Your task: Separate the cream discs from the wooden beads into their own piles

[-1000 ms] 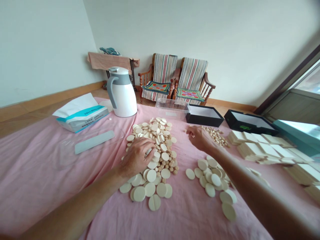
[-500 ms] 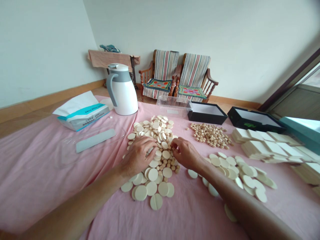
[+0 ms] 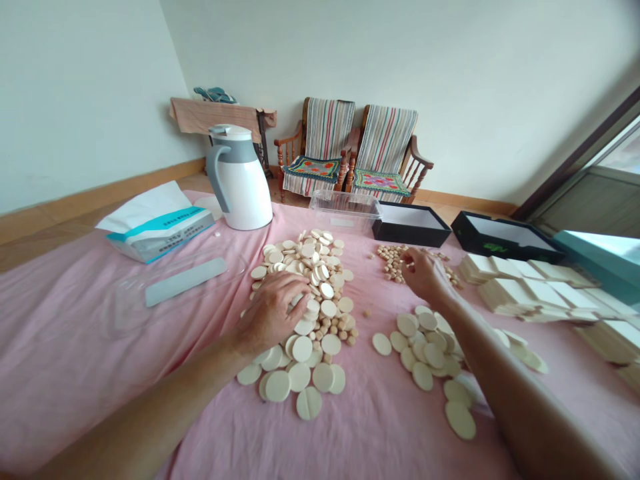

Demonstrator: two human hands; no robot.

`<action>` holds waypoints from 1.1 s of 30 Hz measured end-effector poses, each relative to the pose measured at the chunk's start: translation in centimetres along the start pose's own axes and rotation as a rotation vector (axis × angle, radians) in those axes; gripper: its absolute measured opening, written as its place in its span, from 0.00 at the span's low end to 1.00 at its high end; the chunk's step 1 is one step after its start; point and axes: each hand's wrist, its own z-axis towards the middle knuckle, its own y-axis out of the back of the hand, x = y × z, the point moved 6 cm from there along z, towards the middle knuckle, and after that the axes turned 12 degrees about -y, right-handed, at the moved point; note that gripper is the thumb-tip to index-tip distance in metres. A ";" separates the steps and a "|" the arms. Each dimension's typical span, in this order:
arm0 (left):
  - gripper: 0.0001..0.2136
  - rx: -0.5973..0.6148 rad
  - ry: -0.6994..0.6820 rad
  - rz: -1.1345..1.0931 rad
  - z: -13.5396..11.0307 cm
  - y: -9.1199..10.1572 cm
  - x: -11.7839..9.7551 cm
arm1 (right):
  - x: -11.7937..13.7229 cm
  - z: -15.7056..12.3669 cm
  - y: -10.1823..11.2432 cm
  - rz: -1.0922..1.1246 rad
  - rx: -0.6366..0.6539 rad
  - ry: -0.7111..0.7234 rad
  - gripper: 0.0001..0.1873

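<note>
"Just below the fingers of the right hand [image 3: 424, 272], what lies there?"

"A pile of small wooden pieces [image 3: 393, 262]. The fingertips look close together; I cannot tell whether they pinch one."

"And the left hand [image 3: 273, 310]?"

"Its fingers bend over the heap of pale discs [image 3: 300, 377], slightly apart. More small pieces, the mixed-in ones [image 3: 334, 327], sit just to their right."

"How would you work here?"

"I'd steady the discs with the left, pinch only loose pieces, and let go low, since they may roll. One stray piece [image 3: 367, 313] lies between the two hands' fingers."
</note>
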 end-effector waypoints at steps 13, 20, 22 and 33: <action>0.05 -0.005 0.001 0.001 -0.1 -0.1 0.1 | 7.8 -7.1 -2.1 -0.006 0.683 0.460 0.09; 0.06 -0.001 -0.008 -0.013 0.0 0.0 -0.2 | 3.5 -2.1 -0.1 -0.147 0.149 0.142 0.14; 0.05 -0.003 -0.014 -0.012 0.1 0.0 -0.2 | 3.8 -2.4 -0.7 -0.116 0.278 0.171 0.11; 0.05 -0.002 -0.009 -0.001 0.0 0.0 -0.1 | 3.9 -2.8 -1.8 -0.092 0.286 0.153 0.14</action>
